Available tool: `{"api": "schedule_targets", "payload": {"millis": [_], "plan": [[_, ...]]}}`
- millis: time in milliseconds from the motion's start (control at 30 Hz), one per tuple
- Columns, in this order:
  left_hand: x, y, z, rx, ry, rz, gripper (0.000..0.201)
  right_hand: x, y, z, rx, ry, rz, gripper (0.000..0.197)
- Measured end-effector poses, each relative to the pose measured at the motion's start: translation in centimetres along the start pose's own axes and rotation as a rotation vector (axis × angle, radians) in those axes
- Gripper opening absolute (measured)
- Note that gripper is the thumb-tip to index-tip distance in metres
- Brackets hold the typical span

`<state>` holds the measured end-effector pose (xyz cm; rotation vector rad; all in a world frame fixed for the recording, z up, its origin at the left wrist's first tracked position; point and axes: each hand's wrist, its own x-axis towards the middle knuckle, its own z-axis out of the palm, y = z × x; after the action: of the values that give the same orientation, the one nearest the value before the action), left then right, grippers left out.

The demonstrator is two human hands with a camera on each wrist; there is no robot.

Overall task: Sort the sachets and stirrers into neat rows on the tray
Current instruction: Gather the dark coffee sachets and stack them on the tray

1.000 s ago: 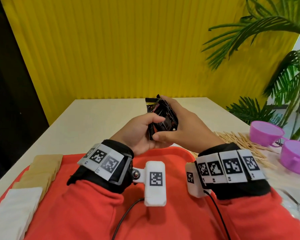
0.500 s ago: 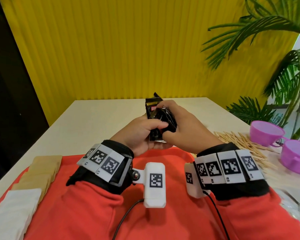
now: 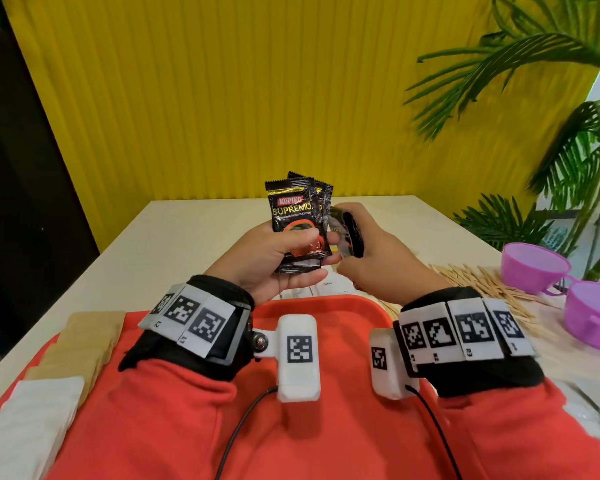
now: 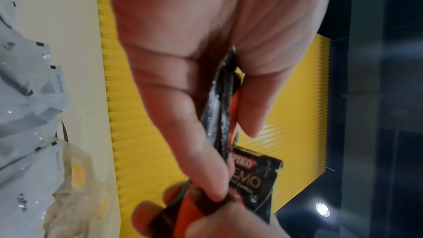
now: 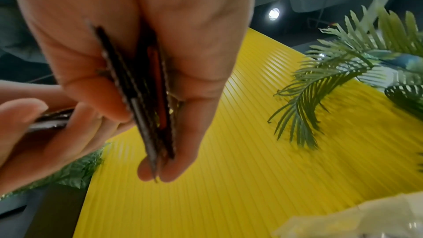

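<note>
My left hand [image 3: 309, 245] pinches a fan of black coffee sachets [image 3: 297, 216] upright above the far edge of the red tray [image 3: 329, 308]. The left wrist view shows thumb and fingers clamped on those sachets [image 4: 220, 115]. Just to the right, my right hand [image 3: 352, 244] grips a second small stack of black sachets [image 3: 354, 233], seen edge-on between thumb and fingers [image 5: 146, 108]. Wooden stirrers [image 3: 482, 285] lie in a loose pile on the table right of the tray. Brown sachets [image 3: 84, 337] and white sachets [image 3: 32, 417] sit in a row along the tray's left side.
Two purple cups [image 3: 534, 268] stand at the right beyond the stirrers. White sachets [image 3: 321, 289] lie on the table under my hands, and pale packets [image 3: 596, 403] lie near the right edge. A yellow ribbed wall and palm leaves close off the back and right.
The single bundle that both hands clasped has split. My left hand has lifted its share upright and fanned it, while my right hand has drawn a little to the right with the others.
</note>
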<state>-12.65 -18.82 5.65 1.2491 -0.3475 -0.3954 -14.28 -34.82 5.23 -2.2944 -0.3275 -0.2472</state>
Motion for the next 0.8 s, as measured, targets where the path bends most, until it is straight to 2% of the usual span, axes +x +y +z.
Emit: {"api": "schedule_targets", "payload": {"millis": [100, 167, 200, 267, 367, 467, 567, 700, 800], "plan": [[0.1, -0.2, 0.0, 0.036, 0.032, -0.017, 0.013, 0.1, -0.1, 0.2, 0.318, 0.039, 0.046, 0.046], [0.2, -0.3, -0.1, 0.061, 0.067, -0.027, 0.014, 0.1, -0.1, 0.0, 0.445, 0.054, 0.076, 0.036], [0.2, -0.3, -0.2, 0.071, 0.078, -0.031, 0.014, 0.1, -0.1, -0.1, 0.506, 0.053, 0.085, 0.038], [0.2, -0.4, -0.2, 0.093, 0.097, -0.037, 0.014, 0.0, -0.2, -0.4, 0.598, 0.045, 0.084, 0.056], [0.3, -0.6, 0.0, 0.130, 0.136, -0.043, 0.016, -0.1, -0.1, -0.6, 0.588, 0.037, 0.031, 0.076], [0.4, -0.8, 0.2, 0.156, 0.159, -0.035, 0.013, 0.1, -0.2, -0.2, 0.615, 0.058, 0.011, 0.067], [0.4, -1.0, 0.6, 0.190, 0.146, -0.014, 0.018, 0.4, -0.2, 0.4, 0.691, 0.129, 0.032, 0.054], [0.1, -1.0, 1.5, 0.233, 0.008, 0.006, 0.027, 0.7, -0.4, 1.0, 0.723, 0.135, -0.002, 0.066], [0.0, -0.8, 1.9, 0.179, -0.030, 0.005, 0.015, 0.4, -0.5, 0.7, 0.695, 0.146, 0.015, 0.058]]}}
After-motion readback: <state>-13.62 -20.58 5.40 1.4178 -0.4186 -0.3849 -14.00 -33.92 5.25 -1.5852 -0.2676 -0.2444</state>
